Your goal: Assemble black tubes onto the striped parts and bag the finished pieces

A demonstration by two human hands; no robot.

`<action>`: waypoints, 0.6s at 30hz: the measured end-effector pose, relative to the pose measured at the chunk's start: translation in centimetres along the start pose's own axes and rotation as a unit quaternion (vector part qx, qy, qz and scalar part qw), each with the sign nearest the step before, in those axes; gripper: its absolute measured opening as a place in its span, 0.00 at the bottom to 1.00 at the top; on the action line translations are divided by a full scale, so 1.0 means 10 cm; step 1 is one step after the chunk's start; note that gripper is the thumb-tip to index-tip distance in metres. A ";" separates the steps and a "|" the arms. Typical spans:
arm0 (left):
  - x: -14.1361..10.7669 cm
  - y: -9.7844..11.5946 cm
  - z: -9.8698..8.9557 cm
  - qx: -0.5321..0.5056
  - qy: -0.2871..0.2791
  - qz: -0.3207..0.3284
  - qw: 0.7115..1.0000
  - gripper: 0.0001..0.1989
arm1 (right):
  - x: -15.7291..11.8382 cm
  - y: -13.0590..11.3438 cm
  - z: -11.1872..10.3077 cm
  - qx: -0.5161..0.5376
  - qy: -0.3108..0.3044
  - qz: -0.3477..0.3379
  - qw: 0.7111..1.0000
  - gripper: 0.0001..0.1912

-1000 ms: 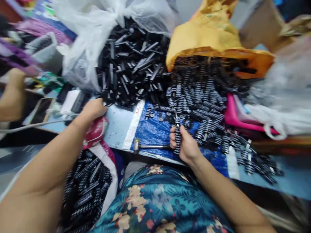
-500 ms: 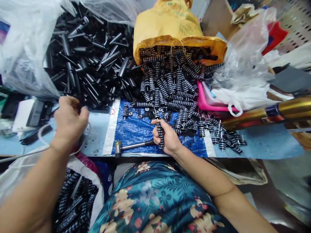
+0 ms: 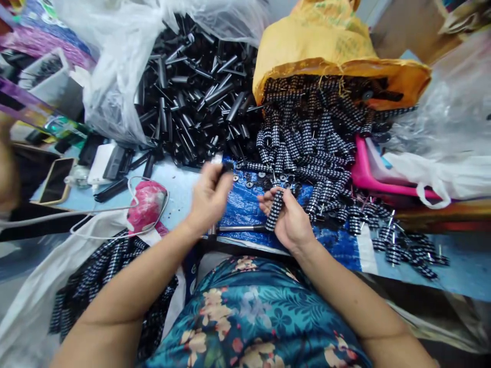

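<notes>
"Toward the left, just past the pink bundle [image 3: 146, 205], how is the left hand [image 3: 209, 198] posed?"

"Raised near the edge of the blue sheet [image 3: 240, 209], fingers curled toward the thumb. Something dark shows at the fingertips, but blur hides it; I can't tell whether it's gripped."

"And the checkered roller [image 3: 274, 210]?"

"Right of that, tilted in the right hand [image 3: 294, 221], its lower end in front of the hammer [image 3: 243, 228]. I'd judge it light, stiff and hardly fragile, the bumpy surface unlikely to slip. Around the middle seems the best hold, ends free."

"How does that hand hold it?"

"Loosely closed around it: palm turned inward, thumb near the upper end, fingertips beyond, forearm slanting up from lower right."
</notes>
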State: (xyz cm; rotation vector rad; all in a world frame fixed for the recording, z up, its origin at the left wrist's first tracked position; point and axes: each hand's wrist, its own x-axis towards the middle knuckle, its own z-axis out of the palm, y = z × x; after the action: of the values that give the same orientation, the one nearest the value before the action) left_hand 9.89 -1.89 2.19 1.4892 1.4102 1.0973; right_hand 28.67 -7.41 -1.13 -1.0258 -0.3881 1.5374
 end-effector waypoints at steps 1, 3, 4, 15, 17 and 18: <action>-0.16 0.00 0.16 -0.041 -0.064 -0.025 0.997 0.11 | 0.02 0.03 0.04 -0.004 -0.008 -0.019 1.000 0.19; -0.39 -0.01 0.40 -0.105 -0.122 -0.059 0.985 0.13 | 0.03 0.10 0.08 -0.048 -0.033 -0.052 0.997 0.17; -0.47 -0.03 0.47 -0.121 -0.132 -0.070 0.981 0.12 | 0.03 0.12 0.08 -0.089 -0.050 -0.064 0.993 0.18; -0.66 -0.02 0.31 -0.178 -0.152 -0.160 0.959 0.20 | -0.12 0.01 -0.40 -0.538 -0.233 -0.478 0.654 0.55; -0.70 -0.03 0.37 -0.204 -0.124 -0.171 0.956 0.24 | -0.15 0.01 -0.39 -0.548 -0.210 -0.489 0.645 0.56; -0.72 -0.04 0.40 -0.219 -0.107 -0.176 0.954 0.26 | -0.16 0.02 -0.38 -0.552 -0.206 -0.494 0.640 0.57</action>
State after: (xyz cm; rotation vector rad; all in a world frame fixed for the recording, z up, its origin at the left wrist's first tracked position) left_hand 13.52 -8.94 0.12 0.9617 1.1322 0.9160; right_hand 31.42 -10.06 -2.76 -0.9693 -2.0233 0.3278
